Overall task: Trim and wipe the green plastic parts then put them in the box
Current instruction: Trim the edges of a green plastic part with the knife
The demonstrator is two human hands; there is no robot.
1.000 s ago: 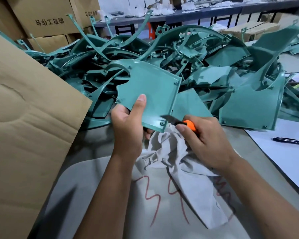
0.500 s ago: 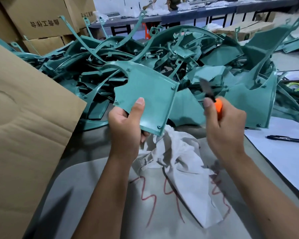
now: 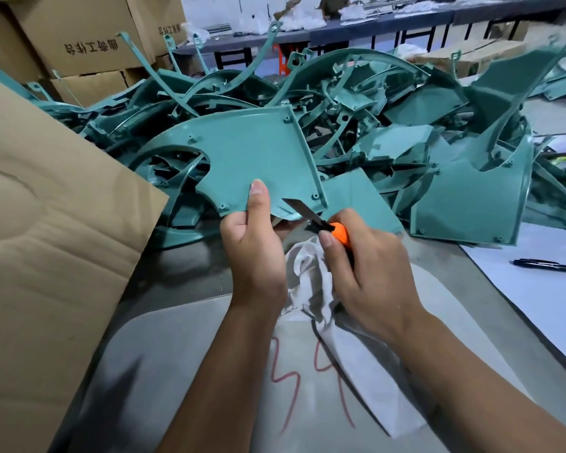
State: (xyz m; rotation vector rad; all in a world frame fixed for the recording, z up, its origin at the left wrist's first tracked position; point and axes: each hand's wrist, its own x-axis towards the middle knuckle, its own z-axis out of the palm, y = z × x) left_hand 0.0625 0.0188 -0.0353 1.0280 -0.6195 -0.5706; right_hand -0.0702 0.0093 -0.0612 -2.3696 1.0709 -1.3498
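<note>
**Fingers on part and knife: trimming under way, one part in hand, pile waiting**

Fingers (image 3: 258,197) of the left hand (image 3: 255,253) pinch the lower edge of a green plastic part (image 3: 258,158), thumb on its face, holding it tilted above the desk (image 3: 183,282). The right hand (image 3: 370,266) is clenched round an orange-handled knife (image 3: 321,223), whose blade lies against the part's lower edge, just right of the left thumb. This reads as the trimming step of a single piece, not yet finished.

A white cloth (image 3: 311,279) lies crumpled on the desk directly below the held part, between the two wrists, partly under the right hand; wiping of this piece appears still to come. Behind the held part rises a large heap of green parts (image 3: 406,132), tangled together, which suggests most of the work remains. A brown cardboard flap (image 3: 46,223) stands left of the held part; it may belong to the receiving box, but its inside is hidden, so the number already packed cannot be told. A black pen (image 3: 549,265) rests on white paper well right of the held part.
</note>
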